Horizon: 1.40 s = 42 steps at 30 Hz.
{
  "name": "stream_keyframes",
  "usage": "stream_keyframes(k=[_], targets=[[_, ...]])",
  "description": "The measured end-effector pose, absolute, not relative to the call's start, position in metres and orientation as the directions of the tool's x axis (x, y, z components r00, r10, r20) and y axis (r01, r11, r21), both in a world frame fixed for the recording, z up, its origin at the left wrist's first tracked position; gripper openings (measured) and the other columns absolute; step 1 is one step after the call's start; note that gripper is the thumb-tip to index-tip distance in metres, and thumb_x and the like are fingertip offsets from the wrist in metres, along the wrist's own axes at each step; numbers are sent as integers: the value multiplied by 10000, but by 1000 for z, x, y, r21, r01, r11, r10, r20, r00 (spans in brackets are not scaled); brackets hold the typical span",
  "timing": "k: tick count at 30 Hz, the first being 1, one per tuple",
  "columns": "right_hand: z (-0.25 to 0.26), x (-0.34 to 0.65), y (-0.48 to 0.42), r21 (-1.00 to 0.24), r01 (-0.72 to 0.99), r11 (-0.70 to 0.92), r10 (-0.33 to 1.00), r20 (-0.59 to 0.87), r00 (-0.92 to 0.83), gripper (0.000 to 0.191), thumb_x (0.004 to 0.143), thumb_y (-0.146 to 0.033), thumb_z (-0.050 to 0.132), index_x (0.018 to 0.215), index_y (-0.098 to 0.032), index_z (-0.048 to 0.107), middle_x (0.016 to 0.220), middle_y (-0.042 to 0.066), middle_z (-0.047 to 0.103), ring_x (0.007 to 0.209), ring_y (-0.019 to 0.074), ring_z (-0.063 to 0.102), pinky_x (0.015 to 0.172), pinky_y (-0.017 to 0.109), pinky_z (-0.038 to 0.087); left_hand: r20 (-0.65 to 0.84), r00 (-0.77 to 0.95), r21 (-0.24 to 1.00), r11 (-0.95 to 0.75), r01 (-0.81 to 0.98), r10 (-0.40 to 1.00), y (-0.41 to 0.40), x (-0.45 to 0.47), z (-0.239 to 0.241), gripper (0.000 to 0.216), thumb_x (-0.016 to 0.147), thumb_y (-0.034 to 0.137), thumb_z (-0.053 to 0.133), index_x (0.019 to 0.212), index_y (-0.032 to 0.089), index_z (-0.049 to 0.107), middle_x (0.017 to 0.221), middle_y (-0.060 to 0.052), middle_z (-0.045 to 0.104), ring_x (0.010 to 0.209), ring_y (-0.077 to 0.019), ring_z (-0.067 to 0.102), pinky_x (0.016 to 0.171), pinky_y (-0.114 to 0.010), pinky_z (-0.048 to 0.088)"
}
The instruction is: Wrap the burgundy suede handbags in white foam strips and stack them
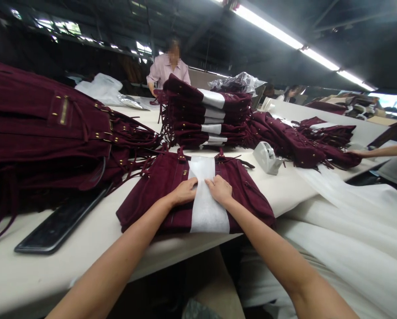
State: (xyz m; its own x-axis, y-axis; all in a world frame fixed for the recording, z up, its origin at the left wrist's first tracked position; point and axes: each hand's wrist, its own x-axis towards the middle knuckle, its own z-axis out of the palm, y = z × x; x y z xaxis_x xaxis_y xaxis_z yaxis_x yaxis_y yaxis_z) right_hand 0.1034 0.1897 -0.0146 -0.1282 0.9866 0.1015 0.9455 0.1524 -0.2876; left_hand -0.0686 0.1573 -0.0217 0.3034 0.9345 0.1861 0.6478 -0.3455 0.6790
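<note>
A maroon suede bag (158, 190) lies flat on the white table (85, 239) in front of me. A white strip of soft wrapping (206, 212) runs over its middle from the top edge to the near edge. My left hand (185, 191) presses on the strip's left edge with fingers curled. My right hand (220, 189) rests on the strip's right side, fingers bent and pinching the material. The two hands almost touch.
Tall stack of maroon bags (45, 128) at left, another banded stack (205, 115) behind. A black flat tray (62, 221) lies left. A tape dispenser (267, 157) sits right. White sheeting (351, 239) hangs at right. A person (168, 66) stands across; another arm (384, 151) reaches in.
</note>
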Motion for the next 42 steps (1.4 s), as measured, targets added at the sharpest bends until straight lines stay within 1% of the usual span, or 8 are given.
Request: stream_keyframes(k=[4,9,15,19,23,29,36,42], targets=[[-10,94,192,-314,947,65,997,54,-51,453,968,-460,416,951,-133,729,965,217,701,920,312,672,750,386,483,165,226,723,-273,634,960,160,-70,-18,490,939,464,222,856,190,620,898,-65,692,858,-251,636,782,-353,482],[-14,94,194,-362,931,37,998,68,-13,440,948,-463,465,971,-105,721,1011,231,690,964,312,660,800,381,476,174,139,745,-223,629,975,162,-65,-23,244,770,439,564,711,203,541,737,-30,622,707,-211,568,702,-322,435],[-17,109,218,-749,662,-14,979,124,160,343,936,-421,494,1024,-133,660,1026,130,681,999,240,618,877,306,430,179,47,817,-175,550,983,163,-64,-31,241,789,379,519,637,198,471,656,10,527,645,-153,488,613,-265,380],[-11,113,249,-838,533,-114,990,-52,131,394,917,-452,499,795,-120,672,732,96,659,745,216,633,665,270,463,165,48,866,-168,471,985,160,-63,-29,254,795,418,525,704,181,540,709,3,557,661,-147,490,593,-245,380],[-5,107,271,-900,369,-230,970,-241,19,384,851,-477,601,730,-115,640,487,14,528,417,141,468,416,245,370,143,72,910,-160,383,987,159,-63,-27,337,799,487,532,824,161,615,801,-17,612,708,-155,525,603,-233,406],[-6,96,276,-975,111,-190,967,-205,-151,363,660,-413,804,632,-133,576,430,-34,483,410,108,445,408,217,366,99,99,957,-122,262,990,154,-58,-22,427,786,551,573,904,146,639,861,-31,647,728,-150,559,629,-227,436],[6,108,292,-950,-310,-22,993,15,-114,370,809,-496,663,690,-185,502,506,-52,521,482,99,516,478,198,433,-71,50,967,57,247,996,161,-53,-23,429,714,565,638,784,142,638,659,-7,608,532,-108,493,488,-214,364],[30,114,313,-789,-598,-140,976,-7,-218,257,894,-381,616,753,-173,564,572,-20,614,581,140,620,573,241,546,-128,-12,923,124,364,992,177,-54,-28,361,686,404,664,466,176,493,403,37,431,362,-73,355,385,-216,207]])
